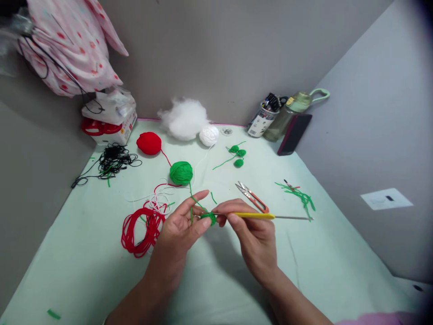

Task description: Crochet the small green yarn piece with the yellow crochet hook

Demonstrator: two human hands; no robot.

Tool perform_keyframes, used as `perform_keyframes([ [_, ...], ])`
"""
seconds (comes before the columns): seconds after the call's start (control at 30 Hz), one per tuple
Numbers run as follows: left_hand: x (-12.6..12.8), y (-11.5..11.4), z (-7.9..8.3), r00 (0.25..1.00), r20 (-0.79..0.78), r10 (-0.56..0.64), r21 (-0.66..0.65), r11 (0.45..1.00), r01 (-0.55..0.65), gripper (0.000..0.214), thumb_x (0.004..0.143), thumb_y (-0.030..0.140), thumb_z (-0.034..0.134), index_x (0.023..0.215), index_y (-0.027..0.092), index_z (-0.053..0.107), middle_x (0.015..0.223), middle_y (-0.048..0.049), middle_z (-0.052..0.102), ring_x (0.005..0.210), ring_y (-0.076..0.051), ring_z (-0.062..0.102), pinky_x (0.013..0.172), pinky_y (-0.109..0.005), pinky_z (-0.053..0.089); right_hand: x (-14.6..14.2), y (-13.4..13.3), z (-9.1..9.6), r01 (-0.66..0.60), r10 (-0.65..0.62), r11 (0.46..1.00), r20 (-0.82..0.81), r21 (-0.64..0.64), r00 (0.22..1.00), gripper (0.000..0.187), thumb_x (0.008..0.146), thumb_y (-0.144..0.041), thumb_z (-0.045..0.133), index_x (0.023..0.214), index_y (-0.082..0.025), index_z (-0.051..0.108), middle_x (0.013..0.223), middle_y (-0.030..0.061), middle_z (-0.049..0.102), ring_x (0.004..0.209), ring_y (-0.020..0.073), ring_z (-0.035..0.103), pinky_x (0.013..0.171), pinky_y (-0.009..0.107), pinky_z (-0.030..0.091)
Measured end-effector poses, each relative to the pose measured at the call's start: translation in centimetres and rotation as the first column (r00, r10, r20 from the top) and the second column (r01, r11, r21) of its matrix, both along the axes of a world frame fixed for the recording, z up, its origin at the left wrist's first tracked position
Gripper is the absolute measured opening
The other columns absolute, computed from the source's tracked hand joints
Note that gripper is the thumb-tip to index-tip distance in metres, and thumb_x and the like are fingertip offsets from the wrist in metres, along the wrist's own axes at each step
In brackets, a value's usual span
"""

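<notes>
My left hand (182, 225) pinches a small green crocheted piece (209, 218), with green yarn running over its raised forefinger back to a green yarn ball (181, 173). My right hand (252, 228) grips a yellow-handled crochet hook (267, 216) whose tip is in the green piece; its metal end points right. Both hands hover above a pale green table (84, 271).
Orange thread snips (253, 197) lie just behind my right hand. A red yarn loop bundle (142, 228), red ball (149, 143), white ball (209, 135), stuffing (183, 118), green leaf pieces (237, 155), green scraps (299, 196), black cord (113, 160), phone (294, 133), bottle (291, 110) and box (110, 122) surround them.
</notes>
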State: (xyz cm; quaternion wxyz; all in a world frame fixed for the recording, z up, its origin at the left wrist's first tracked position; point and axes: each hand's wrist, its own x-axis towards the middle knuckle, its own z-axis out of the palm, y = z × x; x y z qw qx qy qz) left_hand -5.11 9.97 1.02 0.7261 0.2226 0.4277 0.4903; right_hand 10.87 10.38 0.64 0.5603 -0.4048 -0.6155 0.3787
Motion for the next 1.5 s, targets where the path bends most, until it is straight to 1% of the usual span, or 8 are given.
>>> perform_keyframes([
  [0.2, 0.4, 0.0, -0.3, 0.991, 0.136, 0.000, -0.100, 0.995, 0.014, 0.052, 0.075, 0.027, 0.096, 0.124, 0.022, 0.079, 0.082, 0.0025, 0.070, 0.074, -0.010, 0.060, 0.080, -0.022, 0.050, 0.5, -1.2, -0.6, -0.019, -0.097, 0.964, 0.418, 0.265, 0.903, 0.035, 0.100, -0.013, 0.064, 0.125, -0.033, 0.079, 0.109, 0.0085, 0.079, 0.097, 0.0225, 0.075, 0.081, 0.036, 0.064],
  [0.33, -0.2, 0.2, -0.2, 0.977, 0.214, -0.011, -0.151, 0.988, 0.045, 0.039, 0.083, 0.025, 0.089, 0.121, 0.018, 0.081, 0.062, 0.0085, 0.056, 0.053, -0.004, 0.039, 0.083, -0.024, 0.050, 0.7, -0.6, -0.2, 0.087, -0.104, 0.986, 0.122, 0.139, 0.987, 0.027, 0.103, -0.013, 0.062, 0.112, -0.030, 0.081, 0.093, 0.0051, 0.078, 0.083, 0.0189, 0.072, 0.072, 0.032, 0.061],
  [0.43, -0.2, 0.2, -0.2, 0.989, 0.148, 0.016, -0.098, 0.995, -0.001, 0.040, 0.078, 0.023, 0.091, 0.117, 0.021, 0.083, 0.071, 0.0057, 0.062, 0.061, -0.007, 0.048, 0.083, -0.024, 0.049, 0.4, 0.1, 0.0, 0.036, -0.037, 0.999, -0.081, -0.020, 0.996, 0.018, 0.104, -0.024, 0.065, 0.101, -0.027, 0.083, 0.086, 0.0045, 0.076, 0.074, 0.0184, 0.067, 0.066, 0.033, 0.057],
  [0.53, 0.0, 0.0, -0.4, 0.999, 0.037, -0.011, -0.032, 0.999, 0.012, 0.039, 0.078, 0.026, 0.091, 0.116, 0.027, 0.083, 0.087, 0.0013, 0.070, 0.083, -0.014, 0.060, 0.088, -0.026, 0.046, 0.2, 0.3, -0.2, -0.036, 0.028, 0.996, -0.092, -0.083, 0.995, 0.016, 0.102, -0.029, 0.069, 0.099, -0.025, 0.084, 0.092, 0.0069, 0.079, 0.079, 0.0194, 0.068, 0.069, 0.033, 0.057],
  [0.7, 0.0, -0.2, -0.6, 0.995, -0.086, -0.057, -0.006, 0.998, 0.056, 0.031, 0.084, 0.032, 0.085, 0.115, 0.029, 0.084, 0.087, 0.0017, 0.066, 0.072, -0.013, 0.049, 0.077, -0.028, 0.041, 0.6, 0.5, -0.5, -0.066, 0.006, 0.973, -0.259, -0.223, 0.966, 0.018, 0.101, -0.036, 0.070, 0.096, -0.024, 0.083, 0.088, 0.0044, 0.078, 0.071, 0.0151, 0.066, 0.069, 0.030, 0.057],
  [0.87, -0.2, 0.0, -0.2, 0.995, -0.101, -0.015, -0.034, 0.999, 0.011, 0.035, 0.078, 0.032, 0.087, 0.112, 0.026, 0.085, 0.089, -0.0014, 0.067, 0.085, -0.018, 0.057, 0.077, -0.028, 0.042, 0.8, 0.8, -0.2, -0.117, 0.010, 0.952, -0.353, -0.282, 0.936, 0.021, 0.102, -0.037, 0.069, 0.091, -0.022, 0.079, 0.087, 0.0038, 0.077, 0.069, 0.0147, 0.068, 0.069, 0.029, 0.058],
  [1.13, -0.5, -0.1, -0.6, 0.986, -0.166, 0.029, 0.041, 0.999, -0.022, 0.033, 0.079, 0.025, 0.086, 0.112, 0.028, 0.086, 0.082, 0.0010, 0.064, 0.078, -0.014, 0.055, 0.076, -0.025, 0.045, 0.7, -0.3, -0.1, -0.037, 0.036, 0.998, -0.017, -0.042, 0.999, 0.021, 0.109, -0.024, 0.056, 0.101, -0.024, 0.076, 0.092, 0.0041, 0.076, 0.082, 0.0172, 0.071, 0.076, 0.032, 0.059],
  [1.5, -0.3, -0.3, -0.9, 0.957, -0.267, 0.115, 0.130, 0.988, -0.082, 0.032, 0.078, 0.022, 0.088, 0.109, 0.029, 0.087, 0.078, 0.0025, 0.063, 0.077, -0.012, 0.056, 0.075, -0.021, 0.047, 0.8, -0.5, 0.1, -0.079, -0.010, 0.965, 0.334, 0.252, 0.943, 0.029, 0.104, -0.010, 0.053, 0.118, -0.026, 0.071, 0.099, 0.0073, 0.080, 0.090, 0.0229, 0.075, 0.076, 0.038, 0.062],
])
